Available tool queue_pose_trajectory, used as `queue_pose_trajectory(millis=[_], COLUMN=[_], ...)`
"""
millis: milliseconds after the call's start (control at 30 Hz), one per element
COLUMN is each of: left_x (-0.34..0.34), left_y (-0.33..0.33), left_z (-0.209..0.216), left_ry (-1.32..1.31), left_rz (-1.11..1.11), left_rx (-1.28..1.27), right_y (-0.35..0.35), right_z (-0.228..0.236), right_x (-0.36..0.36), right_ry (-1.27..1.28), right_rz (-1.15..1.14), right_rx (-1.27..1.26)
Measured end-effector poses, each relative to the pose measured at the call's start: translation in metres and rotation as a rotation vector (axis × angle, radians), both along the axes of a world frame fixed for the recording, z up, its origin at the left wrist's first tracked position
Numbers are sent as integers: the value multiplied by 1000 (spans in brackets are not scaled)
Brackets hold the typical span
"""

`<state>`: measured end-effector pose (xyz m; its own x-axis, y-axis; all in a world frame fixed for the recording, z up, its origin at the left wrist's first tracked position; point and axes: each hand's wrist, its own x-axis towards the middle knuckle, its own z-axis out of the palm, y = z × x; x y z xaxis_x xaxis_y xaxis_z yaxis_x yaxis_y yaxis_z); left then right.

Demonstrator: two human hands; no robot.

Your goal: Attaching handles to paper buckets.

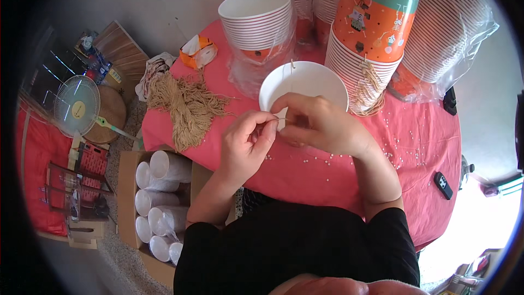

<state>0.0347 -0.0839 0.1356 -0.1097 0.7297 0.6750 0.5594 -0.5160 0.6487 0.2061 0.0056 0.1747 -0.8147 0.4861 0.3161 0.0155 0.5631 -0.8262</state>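
Note:
My left hand (248,142) and my right hand (316,123) meet over a pink-covered table (305,169), right at the near rim of a white paper bucket (303,84). Both pinch a thin tan string (279,118) between thumb and fingers; the string runs between the two hands. A short piece of the same string pokes up at the bucket's far rim. A bundle of tan strings (188,106) lies to the left of my left hand. Small white beads (401,150) are scattered on the cloth to the right of my right hand.
Stacks of paper buckets stand behind: a white-rimmed stack in plastic (256,19), an orange printed stack (368,38), striped stacks (447,27). A tissue pack (197,52) lies at left, a black remote (442,184) at right. A cardboard box of rolled cups (158,202) and a fan (77,105) sit on the floor.

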Motion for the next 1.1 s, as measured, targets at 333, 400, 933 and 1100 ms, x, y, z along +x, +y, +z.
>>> queue_pose_trajectory(millis=[333, 400, 933, 1100], left_x=[4, 4, -1, -8], left_y=[4, 3, 1, -1], left_z=[0, -2, -28, -28], left_ry=[52, 91, 539, 641], left_rz=[-40, -41, -36, -32], left_rx=[-40, -38, 254, 431], right_y=[14, 20, 24, 13], right_z=[2, 4, 3, 6], right_x=[13, 18, 28, 27], right_ry=[57, 2, -262, -238], right_rz=[-80, -131, 97, 95], right_rx=[123, 232, 363, 406])
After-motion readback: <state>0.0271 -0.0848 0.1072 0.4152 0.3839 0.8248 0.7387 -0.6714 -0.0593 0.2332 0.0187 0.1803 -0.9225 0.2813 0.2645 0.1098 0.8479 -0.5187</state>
